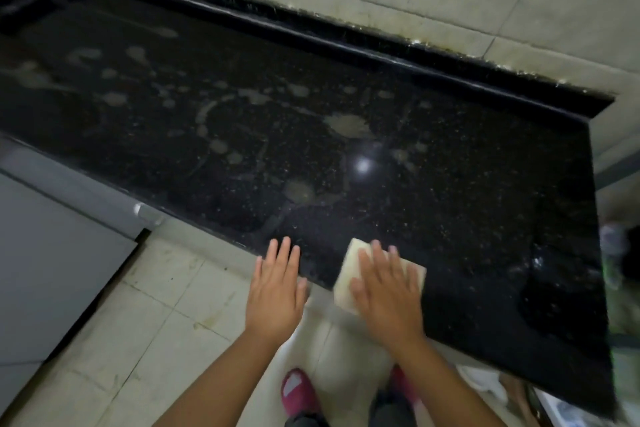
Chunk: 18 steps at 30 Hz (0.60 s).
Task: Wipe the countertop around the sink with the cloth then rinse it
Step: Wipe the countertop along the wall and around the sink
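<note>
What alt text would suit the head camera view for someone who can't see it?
A right hand presses a pale cloth flat on the front edge of a black countertop; the left hand rests open beside it. Pale smears cover the counter farther back.

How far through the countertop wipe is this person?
Early. The right hand presses the cloth flat at the countertop's front edge; the left hand rests open beside it. Pale smears still cover most of the surface. No sink visible; rinsing remains.
</note>
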Motion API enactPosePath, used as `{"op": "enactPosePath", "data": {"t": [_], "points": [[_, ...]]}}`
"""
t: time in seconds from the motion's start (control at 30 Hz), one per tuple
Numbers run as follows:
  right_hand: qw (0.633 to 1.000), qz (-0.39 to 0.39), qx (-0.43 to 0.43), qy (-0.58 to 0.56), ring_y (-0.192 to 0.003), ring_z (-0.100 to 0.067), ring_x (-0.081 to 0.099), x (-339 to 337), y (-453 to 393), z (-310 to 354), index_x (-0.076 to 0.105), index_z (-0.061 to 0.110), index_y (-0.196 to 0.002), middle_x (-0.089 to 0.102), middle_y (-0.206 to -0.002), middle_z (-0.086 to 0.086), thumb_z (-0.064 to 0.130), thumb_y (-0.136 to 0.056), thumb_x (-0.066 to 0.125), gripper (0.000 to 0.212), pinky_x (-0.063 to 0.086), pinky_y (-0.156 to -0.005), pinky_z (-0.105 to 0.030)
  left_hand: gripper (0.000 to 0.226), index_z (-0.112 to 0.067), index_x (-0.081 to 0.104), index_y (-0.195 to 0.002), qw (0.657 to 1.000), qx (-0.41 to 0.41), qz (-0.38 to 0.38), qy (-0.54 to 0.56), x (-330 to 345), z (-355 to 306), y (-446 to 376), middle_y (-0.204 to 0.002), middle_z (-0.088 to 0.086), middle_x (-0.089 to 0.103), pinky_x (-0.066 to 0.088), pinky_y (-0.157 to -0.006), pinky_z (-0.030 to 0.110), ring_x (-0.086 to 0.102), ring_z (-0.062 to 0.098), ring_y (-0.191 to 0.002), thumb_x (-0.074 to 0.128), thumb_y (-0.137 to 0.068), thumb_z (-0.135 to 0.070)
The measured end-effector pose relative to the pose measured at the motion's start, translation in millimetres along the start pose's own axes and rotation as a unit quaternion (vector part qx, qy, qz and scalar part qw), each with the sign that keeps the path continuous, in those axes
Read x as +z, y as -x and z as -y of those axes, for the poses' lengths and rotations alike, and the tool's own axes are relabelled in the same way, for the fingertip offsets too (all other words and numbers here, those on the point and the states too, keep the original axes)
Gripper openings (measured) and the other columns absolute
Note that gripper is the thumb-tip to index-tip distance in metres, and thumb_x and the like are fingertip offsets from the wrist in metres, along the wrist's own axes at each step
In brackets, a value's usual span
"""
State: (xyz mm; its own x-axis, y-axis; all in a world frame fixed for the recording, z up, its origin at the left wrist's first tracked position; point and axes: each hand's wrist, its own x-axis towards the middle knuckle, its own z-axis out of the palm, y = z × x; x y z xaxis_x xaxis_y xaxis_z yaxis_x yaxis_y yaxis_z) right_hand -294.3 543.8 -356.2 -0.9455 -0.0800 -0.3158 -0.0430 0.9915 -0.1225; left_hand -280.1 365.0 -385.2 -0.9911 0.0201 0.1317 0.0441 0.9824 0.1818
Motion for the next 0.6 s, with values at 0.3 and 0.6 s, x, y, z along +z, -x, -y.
{"op": "enactPosePath", "data": {"t": [0.3, 0.6], "points": [[0.946, -0.047, 0.306, -0.097, -0.144, -0.029, -0.005, -51.7, -37.1, -83.6, 0.007, 0.017, -0.149, -0.001, -0.158, -0.005, 0.040, -0.099, 0.022, 0.058, 0.000, -0.114, -0.048, 0.059, -0.007, -0.010, -0.146, 0.997, 0.059, -0.048, 0.011, 26.1, 13.1, 2.5, -0.155, 0.009, -0.004, -0.006, -0.113, 0.036, -0.013, 0.021, -0.142, 0.002, -0.098, -0.040], [0.999, -0.001, -0.033, 0.019, -0.145, -0.023, -0.005, -21.3, -78.6, 77.3, 0.003, 0.024, -0.149, -0.005, -0.158, 0.001, 0.057, -0.081, -0.004, 0.076, 0.002, -0.115, -0.046, 0.059, -0.014, 0.022, -0.143, 1.000, 0.009, -0.029, 0.000, -0.5, 38.5, 1.8, -0.151, 0.009, 0.016, 0.019, -0.108, 0.048, 0.004, 0.026, -0.142, 0.010, -0.096, -0.048]]}}
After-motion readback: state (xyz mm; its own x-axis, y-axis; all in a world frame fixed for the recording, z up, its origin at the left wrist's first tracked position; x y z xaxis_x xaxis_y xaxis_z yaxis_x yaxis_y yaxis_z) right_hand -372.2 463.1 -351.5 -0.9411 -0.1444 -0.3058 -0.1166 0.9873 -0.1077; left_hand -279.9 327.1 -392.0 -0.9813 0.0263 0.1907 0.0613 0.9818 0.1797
